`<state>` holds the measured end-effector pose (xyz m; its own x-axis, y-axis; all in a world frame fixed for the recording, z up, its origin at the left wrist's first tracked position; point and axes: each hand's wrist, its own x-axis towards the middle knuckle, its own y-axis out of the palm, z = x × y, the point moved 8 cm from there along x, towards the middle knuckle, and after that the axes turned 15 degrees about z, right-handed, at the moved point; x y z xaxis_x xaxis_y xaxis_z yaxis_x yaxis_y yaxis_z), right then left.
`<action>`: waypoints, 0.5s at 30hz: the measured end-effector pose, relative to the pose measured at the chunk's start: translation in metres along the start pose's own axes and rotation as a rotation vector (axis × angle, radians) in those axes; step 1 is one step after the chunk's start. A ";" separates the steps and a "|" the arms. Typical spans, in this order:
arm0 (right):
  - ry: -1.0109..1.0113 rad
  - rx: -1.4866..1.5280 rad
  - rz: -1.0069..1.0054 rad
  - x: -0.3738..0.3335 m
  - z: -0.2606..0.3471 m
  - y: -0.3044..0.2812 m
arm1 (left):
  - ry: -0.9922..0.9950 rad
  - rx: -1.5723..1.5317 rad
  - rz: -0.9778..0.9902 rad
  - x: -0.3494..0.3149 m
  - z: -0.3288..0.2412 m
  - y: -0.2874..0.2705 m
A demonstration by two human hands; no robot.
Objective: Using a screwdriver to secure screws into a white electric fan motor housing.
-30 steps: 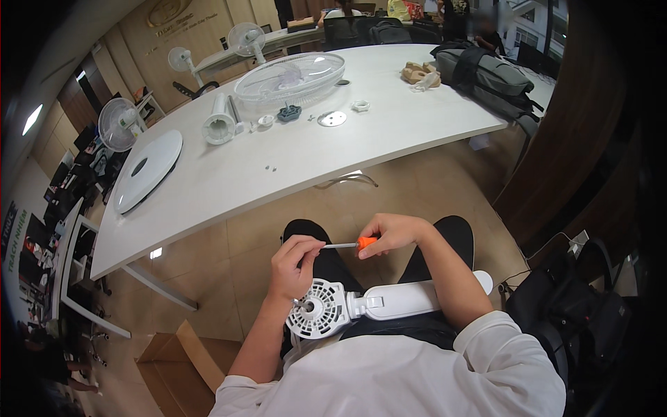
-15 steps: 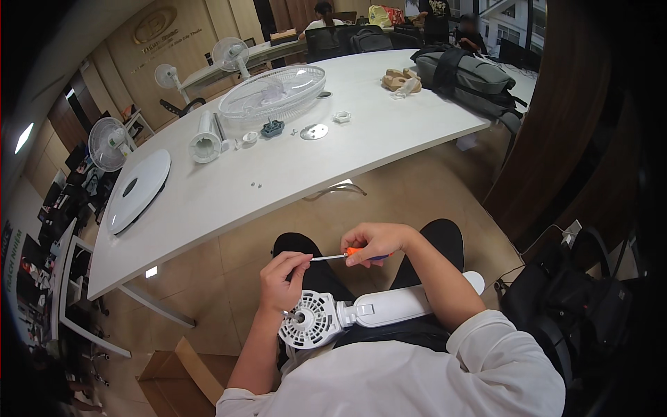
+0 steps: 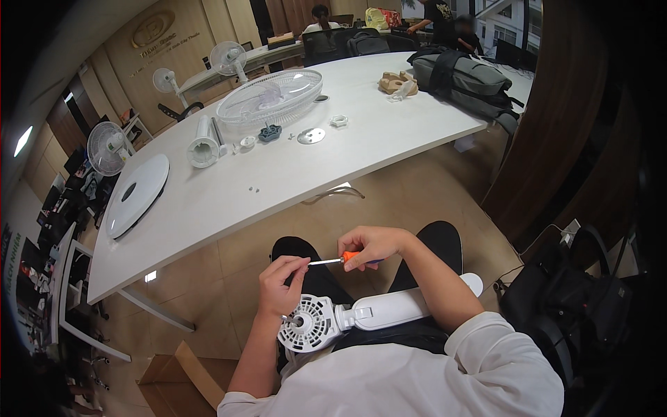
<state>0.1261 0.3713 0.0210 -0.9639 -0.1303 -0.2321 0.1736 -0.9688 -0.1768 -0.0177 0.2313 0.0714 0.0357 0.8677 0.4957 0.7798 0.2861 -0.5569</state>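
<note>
Beyond fan motor housing [image 3: 316,323]: left fingers [image 3: 294,265] pinch screwdriver [image 3: 325,262] tip, right fingers [image 3: 347,241] its orange handle [image 3: 349,257]; probably light, stiff, best held there.

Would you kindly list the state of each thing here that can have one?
Screwdriver: held roughly level
Left hand: fingertips pinched at the screwdriver's tip
Right hand: closed around the screwdriver's handle
Fan guard: lying on the table
Fan motor housing: guard off
Round white base: lying flat
Cardboard box: open
</note>
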 end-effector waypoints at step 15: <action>-0.013 0.050 0.006 0.006 -0.001 0.007 | 0.006 0.004 0.005 0.000 -0.006 -0.001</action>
<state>0.1215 0.3642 0.0177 -0.9655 -0.1382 -0.2206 0.1690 -0.9774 -0.1273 -0.0153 0.2290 0.0763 0.0430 0.8667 0.4969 0.7770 0.2837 -0.5620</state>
